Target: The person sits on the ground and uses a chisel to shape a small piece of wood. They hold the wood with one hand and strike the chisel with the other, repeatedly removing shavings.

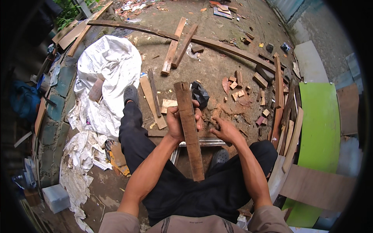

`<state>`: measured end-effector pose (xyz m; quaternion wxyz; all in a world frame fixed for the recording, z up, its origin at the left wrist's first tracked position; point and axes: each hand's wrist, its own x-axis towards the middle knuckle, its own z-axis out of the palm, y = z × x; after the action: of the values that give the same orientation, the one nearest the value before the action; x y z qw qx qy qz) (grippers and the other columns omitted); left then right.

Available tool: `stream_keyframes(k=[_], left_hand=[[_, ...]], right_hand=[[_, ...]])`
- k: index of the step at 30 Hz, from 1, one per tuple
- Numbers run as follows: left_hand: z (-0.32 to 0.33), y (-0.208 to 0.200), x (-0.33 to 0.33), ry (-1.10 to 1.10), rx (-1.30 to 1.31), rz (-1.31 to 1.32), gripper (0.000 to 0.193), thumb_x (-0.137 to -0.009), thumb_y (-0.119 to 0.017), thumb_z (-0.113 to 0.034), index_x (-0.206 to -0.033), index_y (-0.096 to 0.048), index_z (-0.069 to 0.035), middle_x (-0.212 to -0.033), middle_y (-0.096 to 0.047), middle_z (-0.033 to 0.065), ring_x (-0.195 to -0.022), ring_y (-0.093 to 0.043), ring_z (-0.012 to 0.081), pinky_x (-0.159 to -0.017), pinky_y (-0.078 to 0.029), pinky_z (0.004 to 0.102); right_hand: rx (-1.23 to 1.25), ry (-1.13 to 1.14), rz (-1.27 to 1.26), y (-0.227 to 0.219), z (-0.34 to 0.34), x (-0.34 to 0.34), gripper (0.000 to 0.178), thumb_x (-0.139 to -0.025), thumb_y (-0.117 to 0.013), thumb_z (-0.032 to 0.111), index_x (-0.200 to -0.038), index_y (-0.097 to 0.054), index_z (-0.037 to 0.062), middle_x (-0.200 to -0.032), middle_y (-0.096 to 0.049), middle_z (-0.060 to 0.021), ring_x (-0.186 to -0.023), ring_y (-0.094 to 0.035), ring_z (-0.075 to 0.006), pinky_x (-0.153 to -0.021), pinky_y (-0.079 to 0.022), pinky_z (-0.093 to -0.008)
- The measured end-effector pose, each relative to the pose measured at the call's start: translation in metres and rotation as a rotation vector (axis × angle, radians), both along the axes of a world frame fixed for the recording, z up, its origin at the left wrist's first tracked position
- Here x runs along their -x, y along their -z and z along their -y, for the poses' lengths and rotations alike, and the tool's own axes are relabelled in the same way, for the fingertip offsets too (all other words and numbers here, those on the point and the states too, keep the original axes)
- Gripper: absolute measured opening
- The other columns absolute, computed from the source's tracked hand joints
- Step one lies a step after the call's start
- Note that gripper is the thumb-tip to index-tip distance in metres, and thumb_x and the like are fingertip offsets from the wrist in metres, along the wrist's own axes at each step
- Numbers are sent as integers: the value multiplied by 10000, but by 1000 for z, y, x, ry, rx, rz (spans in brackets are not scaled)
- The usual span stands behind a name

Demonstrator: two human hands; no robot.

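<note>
My left hand point(179, 123) grips a long brown wooden plank point(189, 128) around its middle, holding it upright between my knees. The plank runs from just above my lap up to a rough top end. My right hand point(224, 131) hovers just right of the plank, fingers curled around a small dark object that I cannot make out. I am seated, with black trousers point(163, 182) and dark shoes point(131, 94) visible below the hands.
A white tarp point(110, 70) lies on the dirt ground at left. Wooden boards point(173, 46) and small offcuts point(237, 87) are scattered ahead. A green panel point(320, 128) and stacked slats point(289, 128) stand at right. A black bag point(200, 94) sits behind the plank.
</note>
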<state>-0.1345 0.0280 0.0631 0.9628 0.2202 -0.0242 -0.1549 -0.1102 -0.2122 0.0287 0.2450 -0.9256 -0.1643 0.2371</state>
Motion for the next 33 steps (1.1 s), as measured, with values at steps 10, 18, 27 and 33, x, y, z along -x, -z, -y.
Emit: stream_keyframes(k=[10, 18, 27, 33], left_hand=[[-3, -14, -9, -192, -344, -468, 534, -933, -442, -565, -1063, -639, -86, -909, -637, 93, -739, -623, 250, -729, -535, 437], [-18, 3, -18, -320, -388, -659, 526, -1011, -445, -581, -1156, -603, -100, -1060, -639, 94, -971, -626, 270, -903, -512, 501], [-16, 9, -18, -478, -515, -639, 563, -1040, -484, -569, -1270, -578, -64, -1178, -635, 98, -1082, -619, 237, -1007, -483, 438], [-4, 10, -16, -584, -645, -494, 592, -1063, -477, -529, -1314, -515, 6, -1261, -575, 113, -1158, -561, 218, -1044, -435, 387]], right_hand=[[-88, 55, 5, 13, 6, -2, 488, -936, -689, 175, -1383, -553, 33, -1243, -671, -249, -1130, -655, -398, -952, -511, -468], [-199, 130, -124, -14, 4, 0, 380, -963, -668, 142, -1322, -619, 30, -1223, -695, -197, -1110, -667, -337, -961, -506, -425], [-112, 9, -260, -81, -9, 12, 498, -1025, -586, 470, -1199, -688, 15, -998, -724, -165, -889, -671, -273, -808, -512, -404], [-272, -144, -262, -56, -5, 21, 579, -966, -630, 562, -1159, -688, 20, -1029, -734, -203, -939, -698, -341, -825, -529, -423]])
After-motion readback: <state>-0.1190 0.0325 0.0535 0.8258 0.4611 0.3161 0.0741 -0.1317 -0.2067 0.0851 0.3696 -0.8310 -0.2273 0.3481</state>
